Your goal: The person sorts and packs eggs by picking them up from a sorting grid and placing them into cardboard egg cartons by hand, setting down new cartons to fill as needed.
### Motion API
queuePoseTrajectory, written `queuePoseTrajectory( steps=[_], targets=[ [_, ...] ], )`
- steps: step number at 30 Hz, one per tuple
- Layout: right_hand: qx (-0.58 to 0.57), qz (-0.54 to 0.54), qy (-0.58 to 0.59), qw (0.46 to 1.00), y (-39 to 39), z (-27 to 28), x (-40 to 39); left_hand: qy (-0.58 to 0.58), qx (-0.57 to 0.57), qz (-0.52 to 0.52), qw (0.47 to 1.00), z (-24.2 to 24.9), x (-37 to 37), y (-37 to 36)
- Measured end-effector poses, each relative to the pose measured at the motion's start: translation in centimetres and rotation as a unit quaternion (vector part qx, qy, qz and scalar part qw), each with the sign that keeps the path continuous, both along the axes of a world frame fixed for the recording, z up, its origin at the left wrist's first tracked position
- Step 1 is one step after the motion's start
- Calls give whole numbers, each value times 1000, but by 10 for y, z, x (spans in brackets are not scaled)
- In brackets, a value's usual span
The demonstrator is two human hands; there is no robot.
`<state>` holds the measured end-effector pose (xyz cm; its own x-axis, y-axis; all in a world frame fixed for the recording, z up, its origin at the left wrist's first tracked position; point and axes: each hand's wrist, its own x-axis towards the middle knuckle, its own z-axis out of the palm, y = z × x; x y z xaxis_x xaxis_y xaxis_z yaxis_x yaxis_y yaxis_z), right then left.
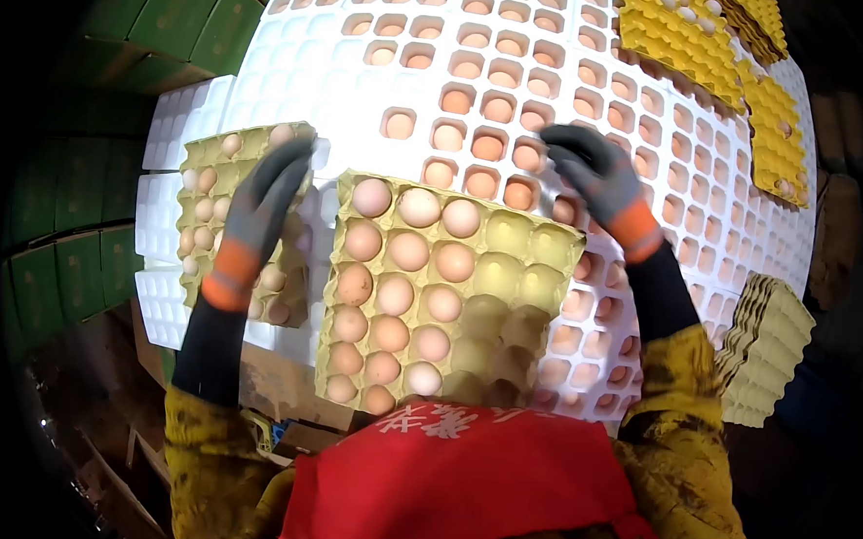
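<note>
My left hand (265,197), in a grey glove with an orange cuff, reaches over the left pulp egg tray (192,152). Its fingers are stretched out beside a pale egg (281,135), with no egg seen in its grasp. My right hand (593,171), gloved alike, hovers above the white foam trays (398,156). Fingers and thumb are apart there, close to a brown egg (527,157) in its socket. In front of me lies a pulp egg tray (521,230) with eggs in its left columns and bare cups on the right.
Yellow egg trays (678,43) with some eggs lie at the back right. A stack of pulp trays (764,350) stands at the right edge. Green boxes (172,7) are piled on the left. A red apron (460,476) covers my front.
</note>
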<state>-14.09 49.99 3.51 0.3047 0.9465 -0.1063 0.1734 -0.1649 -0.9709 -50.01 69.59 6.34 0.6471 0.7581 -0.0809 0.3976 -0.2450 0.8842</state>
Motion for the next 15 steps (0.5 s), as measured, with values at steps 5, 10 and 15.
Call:
queuePoseTrajectory(
  steps=[5, 10, 15],
  targets=[
    [-221, -227, 119, 941, -190, -87, -28, -79, -429, 132, 890, -139, -141, -92],
    [-114, -238, 199, 944, -223, -87, -173, 41, -40, -88, 994, -126, -128, -124],
    [54, -358, 291, 886, -218, -141, -179, -43, -79, -28, 996, -116, -107, -135]
  ],
)
